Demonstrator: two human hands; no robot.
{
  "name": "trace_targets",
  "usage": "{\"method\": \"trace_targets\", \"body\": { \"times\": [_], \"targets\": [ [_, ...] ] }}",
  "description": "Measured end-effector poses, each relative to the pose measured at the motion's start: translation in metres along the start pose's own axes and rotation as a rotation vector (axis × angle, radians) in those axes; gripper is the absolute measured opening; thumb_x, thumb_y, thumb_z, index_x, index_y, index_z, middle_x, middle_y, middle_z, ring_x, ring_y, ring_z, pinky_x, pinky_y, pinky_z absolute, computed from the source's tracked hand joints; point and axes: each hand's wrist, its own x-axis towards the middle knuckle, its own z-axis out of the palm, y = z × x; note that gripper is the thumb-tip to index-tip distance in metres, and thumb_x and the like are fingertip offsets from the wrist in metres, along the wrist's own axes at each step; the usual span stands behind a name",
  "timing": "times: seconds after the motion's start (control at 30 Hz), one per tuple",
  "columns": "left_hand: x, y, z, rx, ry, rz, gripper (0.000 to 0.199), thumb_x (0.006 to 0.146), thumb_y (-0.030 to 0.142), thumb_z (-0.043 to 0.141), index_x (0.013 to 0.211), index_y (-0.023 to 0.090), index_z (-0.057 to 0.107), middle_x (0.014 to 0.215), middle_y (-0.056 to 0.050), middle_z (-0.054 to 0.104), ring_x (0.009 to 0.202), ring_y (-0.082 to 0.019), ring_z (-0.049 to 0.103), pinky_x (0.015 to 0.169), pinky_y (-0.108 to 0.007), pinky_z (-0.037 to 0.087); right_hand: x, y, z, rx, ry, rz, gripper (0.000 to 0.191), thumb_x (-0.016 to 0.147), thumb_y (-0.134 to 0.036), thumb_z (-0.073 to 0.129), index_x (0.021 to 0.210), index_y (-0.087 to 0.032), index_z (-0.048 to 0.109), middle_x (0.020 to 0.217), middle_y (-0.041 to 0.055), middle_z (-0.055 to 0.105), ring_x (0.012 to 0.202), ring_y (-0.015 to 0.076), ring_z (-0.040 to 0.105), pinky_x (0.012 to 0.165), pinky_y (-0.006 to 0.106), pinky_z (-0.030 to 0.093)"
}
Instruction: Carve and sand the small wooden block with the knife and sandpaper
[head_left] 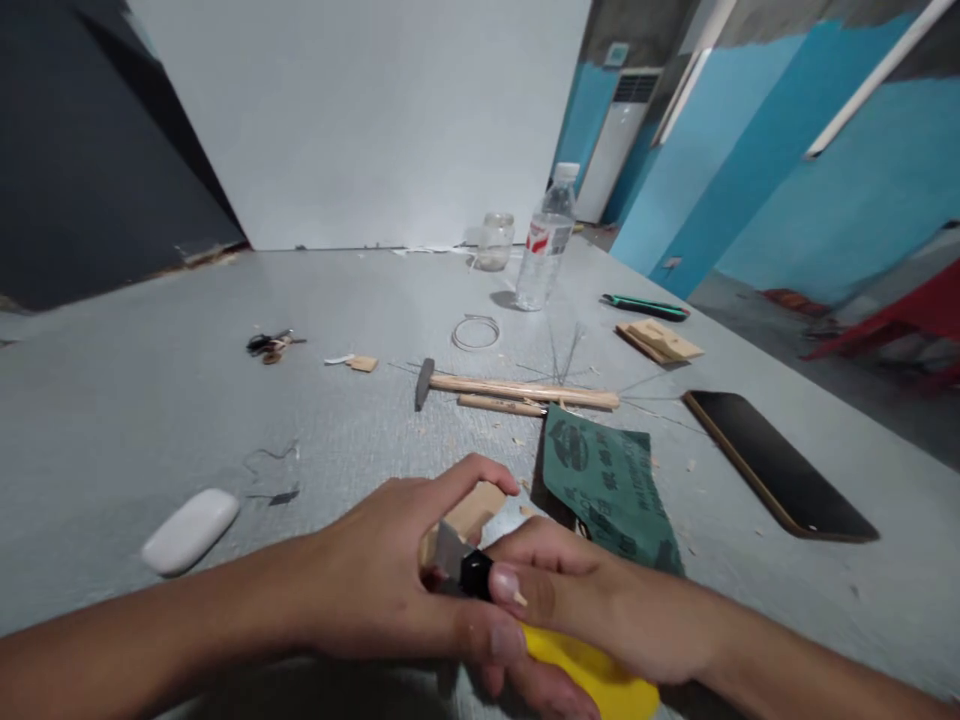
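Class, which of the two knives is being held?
The yellow-handled knife with a metal blade, in the right hand; the slim green-and-black knife lies unheld on the grey table.

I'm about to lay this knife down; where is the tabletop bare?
Bare: left of the keys, down to the white case; also between keys and glass jar. Crowded: beyond and right of the wood block, where hammer and sandpaper lie close together.

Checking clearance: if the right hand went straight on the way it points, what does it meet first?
Likely the wood block in the left hand; the blade of the yellow knife in the right hand seems to touch it, though depth is unclear.
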Motion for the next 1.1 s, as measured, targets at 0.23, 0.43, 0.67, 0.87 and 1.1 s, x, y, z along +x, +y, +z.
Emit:
{"method": "trace_targets", "body": {
  "times": [0.23,0.43,0.67,0.87,1.1],
  "targets": [
    [0.002,0.001,-0.001,0.122,0.061,0.012,0.059,0.087,0.057,0.073,0.129,0.024,0.049,0.081,-0.001,0.069,0.068,-0.016,0.065,0.061,-0.025,0.047,-0.004,-0.009,0.017,-0.048,0.205,-0.010,0.053,0.096,-0.070,0.052,0.088,-0.017,0.048,0.057,-0.0094,0.039,0.046,0.0009,0.034,0.045,0.011,0.032],
    [0.000,0.011,0.006,0.222,0.183,-0.021,0.044,0.091,0.063,0.064,0.100,0.020,0.059,0.084,-0.005,0.068,0.075,-0.019,0.064,0.066,-0.027,0.046,0.007,0.006,0.024,-0.113,0.476,-0.176,0.057,0.096,-0.073,0.048,0.079,-0.018,0.045,0.056,-0.0078,0.038,0.046,0.0016,0.030,0.042,0.013,0.027],
    [0.000,-0.007,0.010,0.024,0.210,-0.006,0.053,0.091,0.058,0.066,0.126,0.020,0.053,0.084,-0.001,0.064,0.069,-0.013,0.056,0.062,-0.023,0.039,0.010,-0.001,0.017,0.077,0.287,-0.125,0.055,0.090,-0.072,0.059,0.083,-0.020,0.043,0.053,-0.0104,0.039,0.040,0.0013,0.033,0.040,0.013,0.032],
    [-0.002,-0.005,0.008,0.095,0.133,0.017,0.064,0.083,0.060,0.074,0.130,0.023,0.051,0.076,0.004,0.056,0.065,-0.011,0.047,0.063,-0.023,0.039,0.004,0.002,0.011,0.110,0.165,-0.028,0.054,0.087,-0.067,0.067,0.083,-0.019,0.043,0.063,-0.0067,0.052,0.039,0.0002,0.037,0.035,0.011,0.032],
    [0.000,0.008,0.011,0.241,0.199,-0.111,0.048,0.091,0.068,0.057,0.092,0.019,0.059,0.083,-0.001,0.064,0.073,-0.015,0.056,0.066,-0.024,0.040,0.008,-0.002,0.015,0.178,0.211,-0.064,0.052,0.088,-0.066,0.066,0.082,-0.020,0.044,0.054,-0.0099,0.044,0.038,0.0010,0.034,0.037,0.011,0.033]
  ]
}}
